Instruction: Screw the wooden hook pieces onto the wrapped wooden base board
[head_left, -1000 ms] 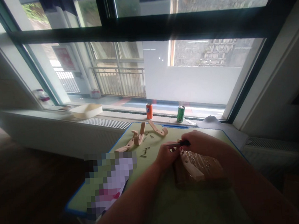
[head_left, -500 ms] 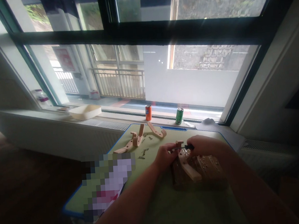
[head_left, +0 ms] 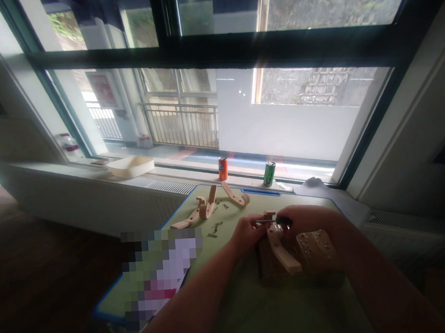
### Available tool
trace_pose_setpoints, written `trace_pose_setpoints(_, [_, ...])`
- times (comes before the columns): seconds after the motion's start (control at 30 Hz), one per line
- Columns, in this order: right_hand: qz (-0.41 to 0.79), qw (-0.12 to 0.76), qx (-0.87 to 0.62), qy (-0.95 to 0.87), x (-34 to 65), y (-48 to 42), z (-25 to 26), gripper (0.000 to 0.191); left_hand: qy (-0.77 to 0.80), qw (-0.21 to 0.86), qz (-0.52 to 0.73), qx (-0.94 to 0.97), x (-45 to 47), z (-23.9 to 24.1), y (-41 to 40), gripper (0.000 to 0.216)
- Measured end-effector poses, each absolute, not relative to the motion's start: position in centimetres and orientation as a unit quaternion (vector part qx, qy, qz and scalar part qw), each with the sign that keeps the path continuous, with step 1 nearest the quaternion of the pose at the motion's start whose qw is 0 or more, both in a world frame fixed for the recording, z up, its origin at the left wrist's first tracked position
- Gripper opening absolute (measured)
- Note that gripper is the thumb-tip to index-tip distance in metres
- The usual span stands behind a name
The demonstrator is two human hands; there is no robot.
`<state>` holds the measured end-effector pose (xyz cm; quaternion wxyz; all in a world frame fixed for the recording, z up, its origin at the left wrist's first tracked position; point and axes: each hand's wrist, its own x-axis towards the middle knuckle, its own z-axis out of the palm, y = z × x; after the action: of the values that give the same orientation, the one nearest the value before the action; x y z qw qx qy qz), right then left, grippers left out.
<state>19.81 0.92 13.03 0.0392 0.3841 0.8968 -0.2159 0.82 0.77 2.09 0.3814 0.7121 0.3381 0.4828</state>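
My right hand is closed around the dark handle of a screwdriver. The thin shaft points left, across the upper end of a pale wooden hook with holes in it. My left hand is closed at that upper end, its fingers gripping the hook beside the screwdriver's tip; whether a screw is there is hidden. Under the hook lies a brown wooden block, with a shiny, bumpy clear sheet on its right part.
More pale wooden hooks and several small screws lie on the green, blue-edged table. At its left is a blurred-out sheet. An orange can, a green can and a cream tray stand by the window.
The whole view has shifted slightly to the right. The screwdriver's handle has turned a little within my right hand's grip; both hands stay at the hook.
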Motion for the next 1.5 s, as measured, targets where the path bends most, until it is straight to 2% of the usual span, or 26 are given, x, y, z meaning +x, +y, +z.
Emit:
trace_pose_setpoints(0.17, [-0.220,0.013,0.427,0.877,20.2,0.1,14.2,0.016,0.339,0.386,0.469,0.718,0.7,2.5,0.7,0.030])
trace_pose_setpoints(0.33, [-0.156,-0.047,0.454,0.876,18.5,-2.2,15.8,0.015,0.327,0.390,0.468,0.722,0.6,2.6,0.8,0.031])
trace_pose_setpoints(0.5, [-0.247,-0.057,0.439,0.862,17.8,-2.8,15.9,0.013,0.332,0.405,0.457,0.719,0.6,2.5,0.9,0.034])
trace_pose_setpoints(0.57, [-0.246,-0.064,0.443,0.860,17.7,-2.4,15.5,0.014,0.339,0.399,0.457,0.719,0.6,2.5,0.8,0.033])
trace_pose_setpoints(0.83, [-0.050,-0.055,0.472,0.879,16.5,-1.7,13.9,0.015,0.344,0.419,0.453,0.708,0.6,2.2,0.8,0.036])
trace_pose_setpoints(1.0, [-0.024,-0.071,0.487,0.870,16.0,-1.8,13.4,0.018,0.333,0.430,0.455,0.705,0.6,2.1,0.9,0.038])
trace_pose_setpoints(1.5, [0.020,-0.078,0.488,0.869,15.5,-1.6,12.5,0.010,0.346,0.411,0.457,0.709,0.4,2.9,0.5,0.035])
